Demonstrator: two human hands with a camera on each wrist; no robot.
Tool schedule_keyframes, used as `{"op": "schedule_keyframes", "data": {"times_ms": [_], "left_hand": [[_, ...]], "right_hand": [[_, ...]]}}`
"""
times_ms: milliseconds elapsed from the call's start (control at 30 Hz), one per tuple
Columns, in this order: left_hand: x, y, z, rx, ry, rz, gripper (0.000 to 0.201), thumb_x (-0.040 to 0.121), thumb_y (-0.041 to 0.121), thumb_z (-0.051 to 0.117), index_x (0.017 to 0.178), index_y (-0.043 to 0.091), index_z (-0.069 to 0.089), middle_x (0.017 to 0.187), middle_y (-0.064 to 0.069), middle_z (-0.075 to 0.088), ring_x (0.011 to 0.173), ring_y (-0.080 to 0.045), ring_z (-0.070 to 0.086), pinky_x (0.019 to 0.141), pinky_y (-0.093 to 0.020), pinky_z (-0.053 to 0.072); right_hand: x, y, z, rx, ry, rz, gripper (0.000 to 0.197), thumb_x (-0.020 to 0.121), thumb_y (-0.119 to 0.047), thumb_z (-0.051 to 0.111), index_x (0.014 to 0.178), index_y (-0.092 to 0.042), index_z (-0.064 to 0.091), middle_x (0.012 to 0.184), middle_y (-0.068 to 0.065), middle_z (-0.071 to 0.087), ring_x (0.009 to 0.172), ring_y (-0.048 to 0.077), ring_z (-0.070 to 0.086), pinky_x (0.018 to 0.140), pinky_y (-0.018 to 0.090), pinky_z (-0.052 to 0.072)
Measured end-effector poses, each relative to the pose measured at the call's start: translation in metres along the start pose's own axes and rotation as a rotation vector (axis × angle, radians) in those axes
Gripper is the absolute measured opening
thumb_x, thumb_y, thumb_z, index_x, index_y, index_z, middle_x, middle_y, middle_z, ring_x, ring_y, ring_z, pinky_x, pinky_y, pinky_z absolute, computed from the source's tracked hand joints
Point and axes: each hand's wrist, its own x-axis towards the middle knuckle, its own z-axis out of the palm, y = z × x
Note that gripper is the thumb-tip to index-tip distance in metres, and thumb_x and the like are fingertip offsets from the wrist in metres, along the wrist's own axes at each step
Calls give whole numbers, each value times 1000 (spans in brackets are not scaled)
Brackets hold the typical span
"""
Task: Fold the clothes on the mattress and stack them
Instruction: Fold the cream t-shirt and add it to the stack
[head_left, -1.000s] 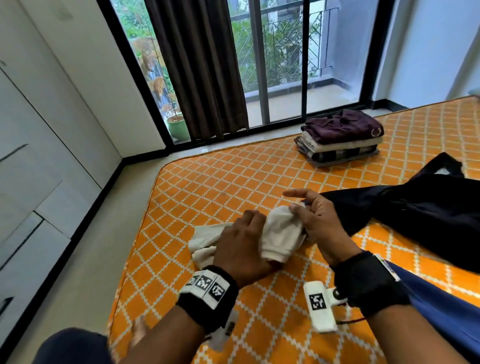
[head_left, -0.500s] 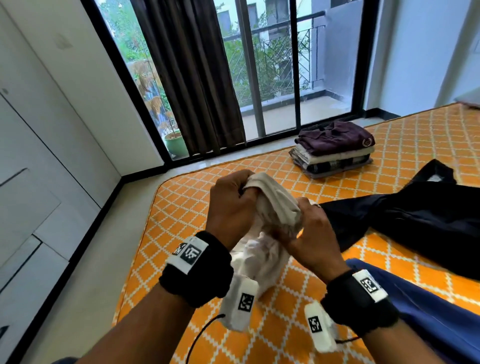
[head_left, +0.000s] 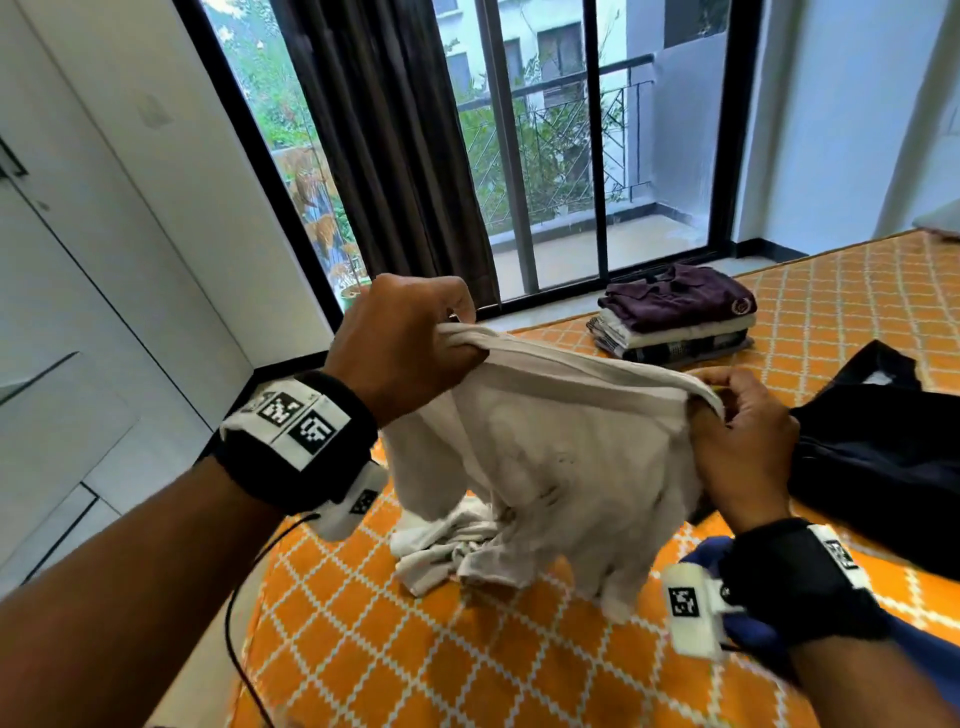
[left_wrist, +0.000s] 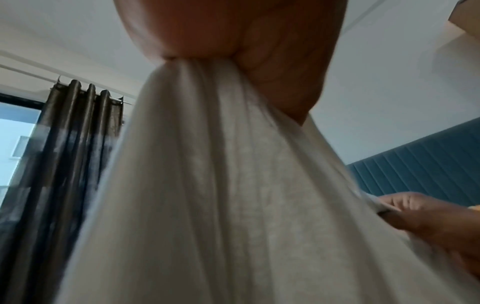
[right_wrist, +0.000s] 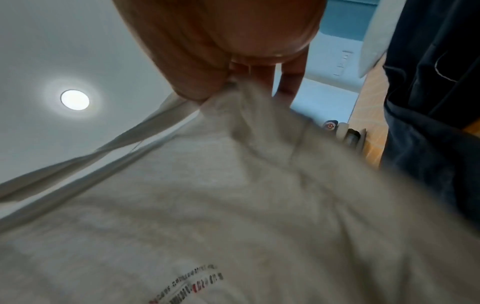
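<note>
Orange mattress with a white diamond lattice (head_left: 395, 649), set on the floor beside dark-framed glass balcony doors (head_left: 545, 156) hung with a brown curtain (head_left: 384, 130).

Item 1: crumpled off-white cotton T-shirt (head_left: 561, 457), lifted above the mattress's near left corner, its lower part still bunched on the cover. Small printed lettering shows on it in the right wrist view.

Left hand (head_left: 405, 348): raised, fingers curled tight round a gathered bunch of the shirt's upper edge.

Right hand (head_left: 737, 441): lower, thumb and fingers pinching the other end of the same edge; the hem stretches between the two hands.

Item 2: stack of folded clothes, maroon shirt on top (head_left: 675, 312), at the mattress's far edge next to the doors.

Item 3: unfolded black garment (head_left: 883, 457), spread flat toward the right edge, just beyond the right hand.

Item 4: blue cloth (head_left: 924, 670) at the near right corner, partly hidden by the right wrist.
</note>
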Motion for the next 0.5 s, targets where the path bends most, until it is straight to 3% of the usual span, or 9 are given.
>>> {"op": "schedule_keyframes", "data": {"times_ms": [67, 133, 233, 300, 400, 433, 500], "left_hand": [[-1, -8, -9, 75, -30, 60, 24, 72, 42, 63, 84, 22, 69, 66, 12, 51, 63, -22, 54, 59, -30, 41], [-3, -20, -17, 154, -66, 123, 24, 72, 42, 62, 83, 22, 67, 73, 6, 61, 65, -29, 59, 58, -35, 47], [-3, -37, -28, 165, -103, 198, 32, 71, 47, 63, 85, 19, 66, 75, 2, 64, 63, -33, 59, 57, -38, 50], [-4, -43, -36, 166, -114, 220, 40, 74, 56, 63, 84, 18, 66, 73, 2, 63, 61, -31, 58, 55, -37, 49], [-6, -56, -49, 163, -116, 218, 53, 79, 74, 62, 80, 21, 65, 69, 5, 62, 58, -26, 56, 55, -33, 46], [-7, -63, -55, 162, -146, 227, 57, 78, 80, 63, 80, 23, 66, 69, 7, 62, 59, -22, 56, 55, -31, 45], [-6, -79, -69, 126, -251, 237, 54, 74, 78, 73, 80, 25, 69, 69, 12, 62, 61, -12, 57, 58, -29, 46]], "right_hand": [[4, 0, -4, -13, 6, -8, 27, 78, -25, 58, 99, -22, 74, 90, 0, 74, 80, 23, 69, 73, 33, 52], [6, -4, -9, -27, -10, -40, 23, 83, -19, 63, 101, -23, 75, 92, 2, 75, 81, 22, 69, 74, 37, 55], [12, -6, -14, 15, -29, -82, 24, 89, -8, 65, 102, -24, 76, 88, -5, 72, 81, 17, 66, 71, 37, 53], [19, -9, -15, 113, -45, -69, 23, 91, -8, 68, 93, -30, 74, 81, -11, 71, 75, 9, 62, 67, 35, 51], [24, -20, -23, 220, -94, -41, 20, 85, -19, 82, 77, -35, 73, 74, -14, 72, 67, 1, 59, 64, 29, 48], [24, -27, -28, 209, -114, -58, 15, 79, -29, 87, 75, -33, 74, 73, -11, 72, 65, 5, 59, 64, 31, 48], [26, -46, -38, 94, -177, -128, 27, 65, -40, 97, 70, -29, 73, 72, -5, 70, 65, 18, 60, 62, 38, 48]]}}
